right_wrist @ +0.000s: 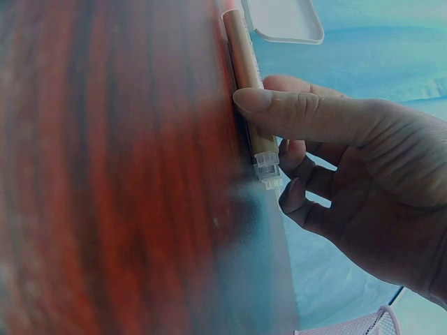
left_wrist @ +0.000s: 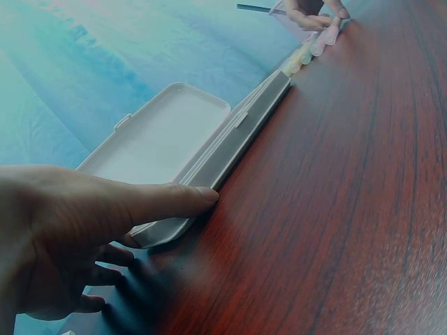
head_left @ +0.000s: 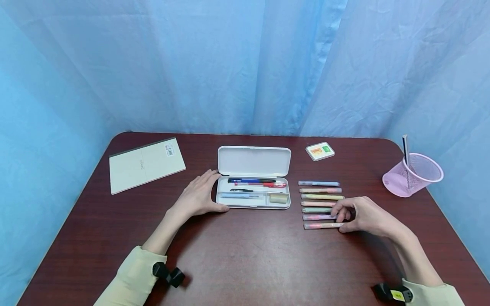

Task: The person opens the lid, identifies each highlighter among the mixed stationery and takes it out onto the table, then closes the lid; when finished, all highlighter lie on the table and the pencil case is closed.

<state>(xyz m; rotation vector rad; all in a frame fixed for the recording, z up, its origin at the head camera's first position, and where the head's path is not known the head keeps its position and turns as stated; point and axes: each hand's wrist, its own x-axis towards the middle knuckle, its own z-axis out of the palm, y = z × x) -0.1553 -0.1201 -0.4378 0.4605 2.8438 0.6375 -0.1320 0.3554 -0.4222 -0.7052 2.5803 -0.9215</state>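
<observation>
A white pencil case (head_left: 253, 207) lies with its lid (head_left: 254, 160) raised. In it are a blue pen (head_left: 251, 180), a red pen (head_left: 268, 185), a light blue pen (head_left: 240, 196) and a beige block (head_left: 278, 198). My left hand (head_left: 199, 195) holds the case's left end, thumb (left_wrist: 174, 200) along the front wall. Right of the case, several pastel markers lie in a column, a blue marker (head_left: 319, 183) farthest away. At the near end, my right hand (head_left: 365, 216) pinches an orange-beige marker (right_wrist: 244, 56) between thumb and fingers, close over the table.
A pale notebook (head_left: 147, 165) lies at the back left. A small flat case with orange and green pieces (head_left: 320, 151) is at the back right. Near the right edge, a pink mesh pen cup (head_left: 405, 178) leans tilted with a dark slim stick (head_left: 406, 151) inside.
</observation>
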